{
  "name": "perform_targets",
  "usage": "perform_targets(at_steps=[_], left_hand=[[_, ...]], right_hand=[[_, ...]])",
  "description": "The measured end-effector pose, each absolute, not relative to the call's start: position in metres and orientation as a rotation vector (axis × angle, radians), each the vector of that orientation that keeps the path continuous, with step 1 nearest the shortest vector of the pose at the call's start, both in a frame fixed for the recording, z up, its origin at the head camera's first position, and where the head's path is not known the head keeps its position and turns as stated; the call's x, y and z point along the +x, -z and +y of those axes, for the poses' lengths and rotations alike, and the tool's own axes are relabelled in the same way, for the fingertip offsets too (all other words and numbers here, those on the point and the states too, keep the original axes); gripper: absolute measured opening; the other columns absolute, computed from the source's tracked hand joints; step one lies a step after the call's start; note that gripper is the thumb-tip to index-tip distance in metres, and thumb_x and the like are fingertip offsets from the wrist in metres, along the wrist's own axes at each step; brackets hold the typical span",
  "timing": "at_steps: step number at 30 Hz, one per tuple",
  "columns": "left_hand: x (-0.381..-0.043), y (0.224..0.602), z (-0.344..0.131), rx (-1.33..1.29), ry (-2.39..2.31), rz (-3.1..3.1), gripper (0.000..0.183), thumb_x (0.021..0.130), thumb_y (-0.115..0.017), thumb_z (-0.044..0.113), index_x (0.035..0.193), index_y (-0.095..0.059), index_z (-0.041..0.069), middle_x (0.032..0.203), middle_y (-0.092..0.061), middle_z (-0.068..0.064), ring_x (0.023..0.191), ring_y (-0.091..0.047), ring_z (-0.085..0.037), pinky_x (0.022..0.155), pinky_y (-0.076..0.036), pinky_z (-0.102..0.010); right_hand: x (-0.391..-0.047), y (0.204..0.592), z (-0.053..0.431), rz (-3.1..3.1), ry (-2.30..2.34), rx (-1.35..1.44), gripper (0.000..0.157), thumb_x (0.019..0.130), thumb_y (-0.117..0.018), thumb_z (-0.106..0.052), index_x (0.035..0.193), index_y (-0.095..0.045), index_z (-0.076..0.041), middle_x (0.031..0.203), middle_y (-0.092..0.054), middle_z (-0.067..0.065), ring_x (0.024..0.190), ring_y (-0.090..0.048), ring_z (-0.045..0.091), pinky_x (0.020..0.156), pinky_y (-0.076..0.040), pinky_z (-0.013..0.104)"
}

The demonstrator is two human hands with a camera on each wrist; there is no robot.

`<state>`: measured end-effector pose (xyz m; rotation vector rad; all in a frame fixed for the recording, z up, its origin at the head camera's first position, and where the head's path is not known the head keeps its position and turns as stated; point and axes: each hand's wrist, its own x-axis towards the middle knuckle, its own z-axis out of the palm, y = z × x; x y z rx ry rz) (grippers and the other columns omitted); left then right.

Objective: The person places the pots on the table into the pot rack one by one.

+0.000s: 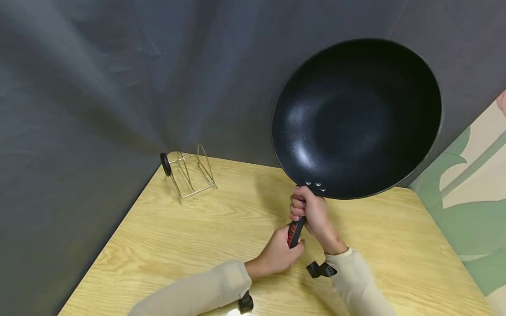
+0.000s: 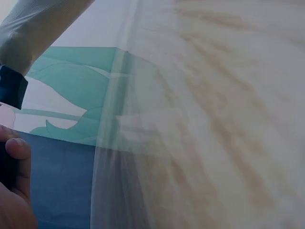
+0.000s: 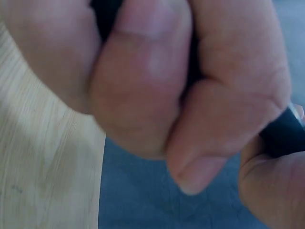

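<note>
A large black wok point(image 1: 357, 118) with a dark, shiny inside is held up above the table, its open side facing the head camera. Rivets join it to a black handle point(image 1: 295, 232) with red lettering. My right hand point(image 1: 314, 213) grips this handle right below the wok's rim. Lower down, the left hand point(image 1: 276, 252) wraps round the handle's end. Close up in the right wrist view, the curled fingers point(image 3: 143, 81) of the right hand cover most of the handle. Part of the left hand point(image 2: 16, 202) appears at the edge of the left wrist view.
A metal wire rack point(image 1: 189, 173) with a black round end stands at the table's back left corner. The light wood table point(image 1: 178, 237) meets a dark grey curtain point(image 1: 138, 87) behind and at left. Green and cream patterned cloth point(image 1: 466, 188) lies beyond the right edge.
</note>
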<state>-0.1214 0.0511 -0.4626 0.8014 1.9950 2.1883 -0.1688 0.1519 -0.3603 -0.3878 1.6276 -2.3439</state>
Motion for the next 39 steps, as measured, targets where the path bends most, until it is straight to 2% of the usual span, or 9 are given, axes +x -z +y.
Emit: perform_targets(at_steps=[6,15,19,26,31,39], left_hand=[[-0.107,0.452,0.042,0.729,-2.296,1.944,0.011,0.090,-0.048,-0.003,0.082,-0.042,0.002,0.047,-0.040,0.003,0.032,-0.037,-0.006,0.027,-0.031,-0.025],[-0.116,0.474,0.038,0.758,-2.333,1.934,0.016,0.093,-0.045,0.000,0.078,-0.041,0.002,0.043,-0.041,-0.005,0.028,-0.039,-0.014,0.023,-0.033,-0.034],[-0.114,0.475,0.036,0.723,-2.371,1.894,0.013,0.093,-0.044,0.000,0.080,-0.040,0.002,0.046,-0.043,-0.005,0.029,-0.040,-0.015,0.024,-0.034,-0.036],[-0.113,0.474,0.035,0.657,-2.493,1.825,0.009,0.093,-0.043,-0.005,0.087,-0.038,0.000,0.047,-0.043,-0.006,0.031,-0.038,-0.013,0.023,-0.030,-0.042],[-0.116,0.475,0.032,0.691,-2.526,1.828,0.011,0.092,-0.040,-0.009,0.084,-0.037,-0.002,0.047,-0.042,-0.011,0.032,-0.039,-0.013,0.024,-0.032,-0.038],[-0.113,0.481,0.022,0.644,-2.550,1.785,0.011,0.093,-0.042,-0.002,0.086,-0.035,0.003,0.050,-0.042,-0.005,0.033,-0.038,-0.013,0.026,-0.032,-0.034]], right_hand=[[-0.169,0.363,0.137,1.733,2.275,-0.364,0.036,0.096,-0.041,-0.012,0.064,-0.024,-0.012,0.054,-0.021,-0.004,0.041,-0.025,0.007,0.042,-0.028,0.022],[-0.175,0.362,0.119,1.793,2.211,-0.317,0.039,0.093,-0.047,-0.014,0.061,-0.025,-0.014,0.056,-0.021,-0.004,0.043,-0.025,0.009,0.042,-0.030,0.023],[-0.175,0.362,0.112,1.858,2.159,-0.332,0.038,0.093,-0.049,-0.015,0.062,-0.027,-0.012,0.057,-0.023,-0.002,0.043,-0.028,0.011,0.042,-0.033,0.024],[-0.178,0.359,0.100,2.046,1.998,-0.365,0.035,0.094,-0.049,-0.020,0.066,-0.031,-0.009,0.056,-0.027,0.000,0.044,-0.032,0.014,0.042,-0.038,0.026],[-0.181,0.359,0.094,2.102,1.908,-0.399,0.033,0.094,-0.049,-0.023,0.069,-0.034,-0.009,0.058,-0.029,0.000,0.046,-0.034,0.015,0.044,-0.038,0.026],[-0.179,0.360,0.084,2.121,1.843,-0.412,0.034,0.094,-0.049,-0.023,0.067,-0.035,-0.008,0.057,-0.032,0.001,0.047,-0.036,0.016,0.045,-0.039,0.027]])
